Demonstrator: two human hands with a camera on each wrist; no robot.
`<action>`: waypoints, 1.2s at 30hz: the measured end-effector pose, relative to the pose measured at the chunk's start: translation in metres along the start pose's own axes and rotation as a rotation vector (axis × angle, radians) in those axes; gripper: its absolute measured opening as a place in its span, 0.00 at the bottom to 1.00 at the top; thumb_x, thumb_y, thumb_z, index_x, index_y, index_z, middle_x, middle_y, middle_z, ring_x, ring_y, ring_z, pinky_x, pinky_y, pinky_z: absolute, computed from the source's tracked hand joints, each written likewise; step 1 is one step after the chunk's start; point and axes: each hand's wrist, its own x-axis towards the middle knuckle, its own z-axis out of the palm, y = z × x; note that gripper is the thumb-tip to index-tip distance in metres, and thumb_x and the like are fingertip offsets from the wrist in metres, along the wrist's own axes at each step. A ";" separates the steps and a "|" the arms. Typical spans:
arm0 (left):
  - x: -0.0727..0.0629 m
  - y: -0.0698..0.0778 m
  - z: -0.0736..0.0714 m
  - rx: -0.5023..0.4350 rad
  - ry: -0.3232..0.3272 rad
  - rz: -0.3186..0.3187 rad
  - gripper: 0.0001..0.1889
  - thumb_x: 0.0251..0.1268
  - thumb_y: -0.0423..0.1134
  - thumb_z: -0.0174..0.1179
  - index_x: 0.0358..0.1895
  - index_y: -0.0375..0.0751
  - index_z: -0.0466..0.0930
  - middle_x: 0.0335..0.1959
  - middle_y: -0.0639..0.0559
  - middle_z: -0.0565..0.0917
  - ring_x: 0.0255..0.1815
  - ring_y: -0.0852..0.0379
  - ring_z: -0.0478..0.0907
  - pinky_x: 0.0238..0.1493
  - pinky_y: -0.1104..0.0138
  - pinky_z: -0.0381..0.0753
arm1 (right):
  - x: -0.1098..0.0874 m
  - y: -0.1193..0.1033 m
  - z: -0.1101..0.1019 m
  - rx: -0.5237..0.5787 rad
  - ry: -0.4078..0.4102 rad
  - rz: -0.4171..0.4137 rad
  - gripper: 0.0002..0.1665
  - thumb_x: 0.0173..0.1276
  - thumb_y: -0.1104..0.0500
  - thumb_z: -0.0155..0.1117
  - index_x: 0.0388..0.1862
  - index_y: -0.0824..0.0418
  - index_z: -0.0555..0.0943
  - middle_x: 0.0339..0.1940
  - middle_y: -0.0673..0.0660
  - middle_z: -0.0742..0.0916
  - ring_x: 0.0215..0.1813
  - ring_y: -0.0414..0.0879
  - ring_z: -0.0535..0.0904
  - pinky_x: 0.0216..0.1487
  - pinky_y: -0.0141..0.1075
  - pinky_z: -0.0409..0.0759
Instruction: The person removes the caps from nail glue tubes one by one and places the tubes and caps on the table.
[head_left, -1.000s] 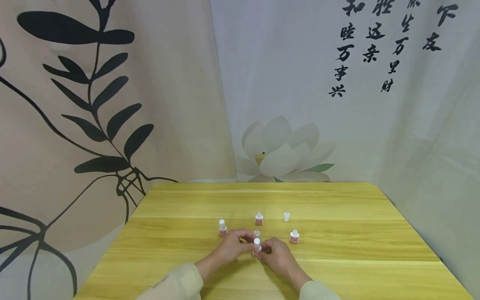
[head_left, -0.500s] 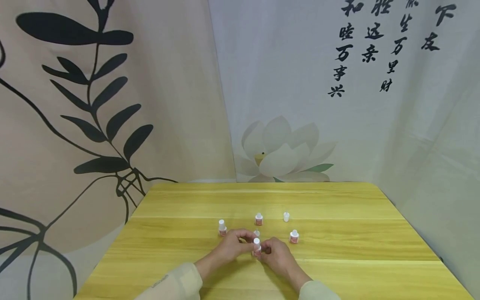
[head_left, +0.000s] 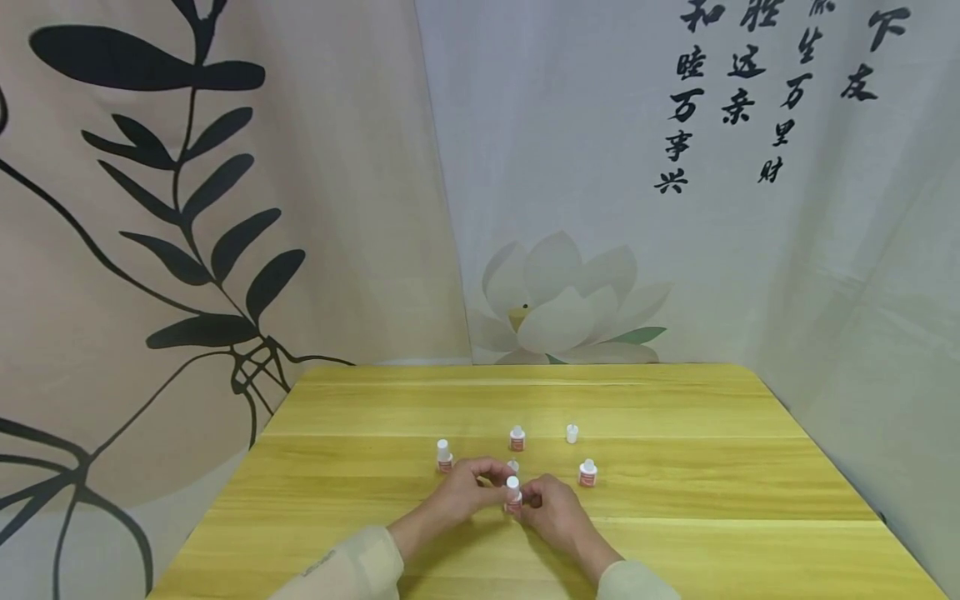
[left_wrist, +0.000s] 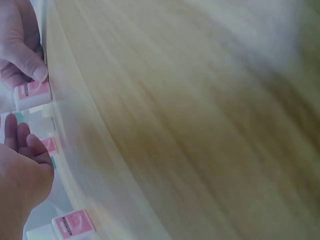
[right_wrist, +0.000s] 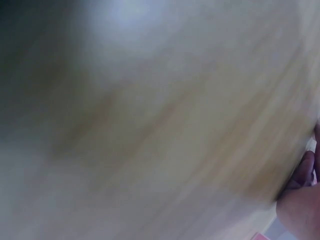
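Note:
A small white bottle with a red label (head_left: 513,506) stands upright between my two hands. My left hand (head_left: 476,485) pinches at its tall white cap (head_left: 513,482) with thumb and index finger. Lower down, the thumb and fingers of my right hand (head_left: 555,507) grip the bottle's body. The left wrist view has the right thumb pressing by the label of the held bottle (left_wrist: 34,95), while the other fingers of my left hand (left_wrist: 25,170) are loosely bent. Only part of my right hand (right_wrist: 300,205) enters the right wrist view, and the bottle is not discernible there.
Just beyond the hands is a loose white cap (head_left: 513,466), partly hidden. Similar bottles stand left (head_left: 445,457), behind (head_left: 517,439) and right (head_left: 588,474); the left one wears a tall cap. Another white cap (head_left: 572,433) sits at the back right of the wooden table (head_left: 712,483).

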 end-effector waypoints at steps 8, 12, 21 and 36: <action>0.001 0.000 0.000 0.009 0.011 -0.001 0.09 0.59 0.37 0.70 0.43 0.42 0.85 0.38 0.51 0.83 0.44 0.53 0.76 0.46 0.62 0.75 | 0.000 0.000 -0.001 -0.005 0.003 -0.004 0.05 0.60 0.59 0.75 0.34 0.58 0.86 0.31 0.48 0.82 0.35 0.42 0.73 0.35 0.35 0.72; 0.001 0.000 0.001 0.013 0.015 -0.011 0.09 0.59 0.37 0.71 0.42 0.42 0.84 0.38 0.52 0.82 0.43 0.54 0.76 0.45 0.62 0.76 | -0.001 0.000 0.000 -0.019 0.009 0.001 0.06 0.60 0.58 0.75 0.34 0.57 0.86 0.33 0.49 0.81 0.37 0.43 0.73 0.38 0.36 0.73; 0.002 -0.002 0.000 0.004 -0.004 -0.001 0.10 0.60 0.38 0.70 0.43 0.42 0.84 0.38 0.52 0.82 0.44 0.54 0.76 0.47 0.61 0.75 | -0.002 -0.001 0.000 -0.021 0.011 0.011 0.08 0.60 0.57 0.75 0.35 0.58 0.86 0.35 0.50 0.80 0.39 0.44 0.73 0.39 0.37 0.73; 0.002 -0.004 0.001 -0.021 0.011 -0.021 0.10 0.58 0.36 0.71 0.42 0.41 0.83 0.38 0.51 0.82 0.43 0.53 0.76 0.44 0.61 0.77 | 0.002 0.002 0.000 -0.058 0.002 -0.026 0.06 0.61 0.56 0.75 0.34 0.56 0.87 0.32 0.46 0.84 0.36 0.41 0.75 0.37 0.36 0.75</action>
